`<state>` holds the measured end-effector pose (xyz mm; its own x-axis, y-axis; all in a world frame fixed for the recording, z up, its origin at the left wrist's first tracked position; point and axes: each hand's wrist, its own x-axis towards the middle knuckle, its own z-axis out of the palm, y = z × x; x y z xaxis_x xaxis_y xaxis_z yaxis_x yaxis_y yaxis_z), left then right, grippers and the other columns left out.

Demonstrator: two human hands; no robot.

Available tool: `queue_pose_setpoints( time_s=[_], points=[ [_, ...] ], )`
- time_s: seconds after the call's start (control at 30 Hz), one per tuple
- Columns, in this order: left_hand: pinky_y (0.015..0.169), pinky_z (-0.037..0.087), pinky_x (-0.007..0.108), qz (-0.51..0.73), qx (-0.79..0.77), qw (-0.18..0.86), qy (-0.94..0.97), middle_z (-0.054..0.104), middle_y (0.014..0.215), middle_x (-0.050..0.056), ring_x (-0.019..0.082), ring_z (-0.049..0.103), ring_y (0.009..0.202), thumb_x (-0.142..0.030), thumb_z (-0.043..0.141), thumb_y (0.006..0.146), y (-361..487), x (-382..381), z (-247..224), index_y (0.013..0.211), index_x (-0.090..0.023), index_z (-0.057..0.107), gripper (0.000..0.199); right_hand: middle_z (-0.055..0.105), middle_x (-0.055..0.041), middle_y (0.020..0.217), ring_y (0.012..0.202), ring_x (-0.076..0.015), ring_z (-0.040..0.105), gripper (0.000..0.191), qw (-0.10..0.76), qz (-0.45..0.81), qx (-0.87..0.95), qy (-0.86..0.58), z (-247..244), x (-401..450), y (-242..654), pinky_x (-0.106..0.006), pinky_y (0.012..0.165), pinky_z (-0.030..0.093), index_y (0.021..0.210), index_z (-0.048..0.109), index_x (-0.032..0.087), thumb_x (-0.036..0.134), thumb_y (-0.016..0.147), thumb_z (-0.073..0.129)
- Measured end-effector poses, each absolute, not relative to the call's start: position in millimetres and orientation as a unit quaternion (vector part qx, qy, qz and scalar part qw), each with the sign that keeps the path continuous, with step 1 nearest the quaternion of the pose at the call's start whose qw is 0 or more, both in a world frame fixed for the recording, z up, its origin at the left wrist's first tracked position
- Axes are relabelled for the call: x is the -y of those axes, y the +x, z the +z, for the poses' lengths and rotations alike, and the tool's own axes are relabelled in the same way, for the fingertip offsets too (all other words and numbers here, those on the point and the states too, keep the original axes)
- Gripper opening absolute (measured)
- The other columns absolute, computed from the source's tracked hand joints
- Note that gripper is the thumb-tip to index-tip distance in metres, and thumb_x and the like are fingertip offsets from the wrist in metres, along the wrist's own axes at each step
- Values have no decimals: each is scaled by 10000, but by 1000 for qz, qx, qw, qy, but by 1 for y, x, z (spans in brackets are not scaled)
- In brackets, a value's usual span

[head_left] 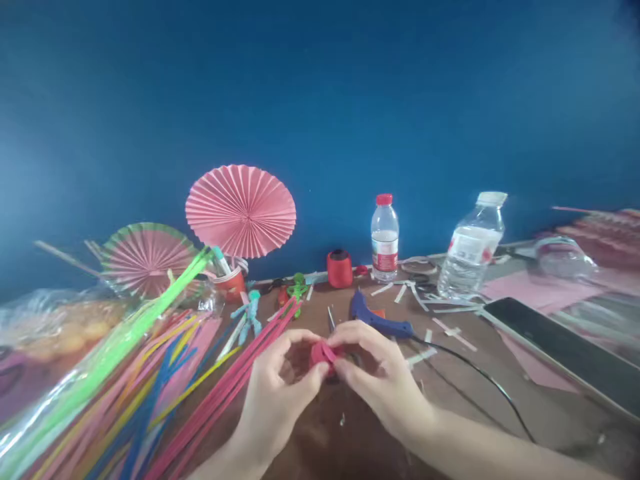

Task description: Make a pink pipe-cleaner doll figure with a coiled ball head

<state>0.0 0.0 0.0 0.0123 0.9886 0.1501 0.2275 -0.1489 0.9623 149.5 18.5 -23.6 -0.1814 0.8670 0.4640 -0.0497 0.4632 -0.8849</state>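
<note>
The left hand (280,381) and right hand (381,380) are pinching a small red-pink piece (321,353) between thumbs and fingers over the desk (345,447). It is sitting at the left hand's two o'clock, the right hand's ten; a blue glue gun (383,324) is lying at its two o'clock.

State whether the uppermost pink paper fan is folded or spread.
Spread: the pink paper fan shows pleats radiating all around into a full round.

A blue wall (330,120) rises behind a brown table (300,440).
</note>
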Motion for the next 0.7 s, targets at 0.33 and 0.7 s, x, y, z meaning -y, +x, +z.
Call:
queue_pose_setpoints(
  time_s=[0.33,0.7],
  points=[
    [666,505,204,494,-509,445,547,648,794,-2,135,623,739,-173,672,661,3,-4,-1,857,-186,608,206,626,-24,884,819,-155,581,151,552,458,616,-326,-27,-20,153,-275,755,461,946,614,222,204,817,539],
    [630,509,193,504,-519,396,565,662,771,-4,130,622,691,-159,671,641,4,-2,2,828,-181,612,198,577,4,753,669,-115,525,136,569,509,544,-349,-26,-19,150,-205,601,452,897,600,201,269,780,590]
  ],
)
